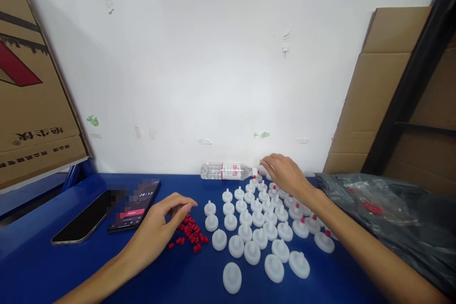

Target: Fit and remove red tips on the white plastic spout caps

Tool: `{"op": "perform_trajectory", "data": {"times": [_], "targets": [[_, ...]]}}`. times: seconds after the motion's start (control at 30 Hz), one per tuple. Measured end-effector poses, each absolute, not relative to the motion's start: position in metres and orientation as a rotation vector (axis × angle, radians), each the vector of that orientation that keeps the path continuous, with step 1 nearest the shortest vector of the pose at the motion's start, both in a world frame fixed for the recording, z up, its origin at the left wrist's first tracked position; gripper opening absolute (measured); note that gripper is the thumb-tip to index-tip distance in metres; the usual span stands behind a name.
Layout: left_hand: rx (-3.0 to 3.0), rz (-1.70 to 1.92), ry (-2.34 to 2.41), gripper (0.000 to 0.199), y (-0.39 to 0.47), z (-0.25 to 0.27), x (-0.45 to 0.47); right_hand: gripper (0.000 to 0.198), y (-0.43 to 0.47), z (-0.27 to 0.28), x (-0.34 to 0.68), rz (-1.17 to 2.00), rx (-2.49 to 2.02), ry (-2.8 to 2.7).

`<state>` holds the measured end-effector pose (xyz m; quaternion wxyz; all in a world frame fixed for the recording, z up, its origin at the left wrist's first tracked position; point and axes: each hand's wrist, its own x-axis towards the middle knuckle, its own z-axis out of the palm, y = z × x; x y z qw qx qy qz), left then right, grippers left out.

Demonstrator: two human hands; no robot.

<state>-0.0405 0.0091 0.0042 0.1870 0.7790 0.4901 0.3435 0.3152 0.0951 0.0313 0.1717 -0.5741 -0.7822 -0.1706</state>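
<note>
Round smooth white discs (232, 278), spouted; small red caps (192, 233) heaped; hands (161, 217) near.

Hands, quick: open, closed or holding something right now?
Left hand: fingers curled by red caps; grip can't be told.
Right hand: fingers bent near white discs; grip can't be told.

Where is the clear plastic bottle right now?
In the head view's middle, the bottle lies on its side by the wall, its cap toward the right hand.
</note>
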Motion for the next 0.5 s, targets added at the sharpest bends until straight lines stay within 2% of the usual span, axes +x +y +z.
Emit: {"op": "perform_trajectory", "data": {"times": [0.07,0.17,0.5], "targets": [[2.228,0.988,1.408,0.032,0.0103,0.0031,-0.0413,0.023,0.0977,0.0272,0.3209,-0.434,-1.696,-2.282],[2.263,1.006,1.430,0.031,0.0115,0.0030,-0.0420,0.032,0.0980,0.0238,0.3237,-0.353,-1.768,-2.372],[2.240,0.935,1.469,0.032,0.0179,-0.0024,-0.0456,0.033,0.0978,0.0198,0.3221,-0.219,-1.870,-2.477]]}}
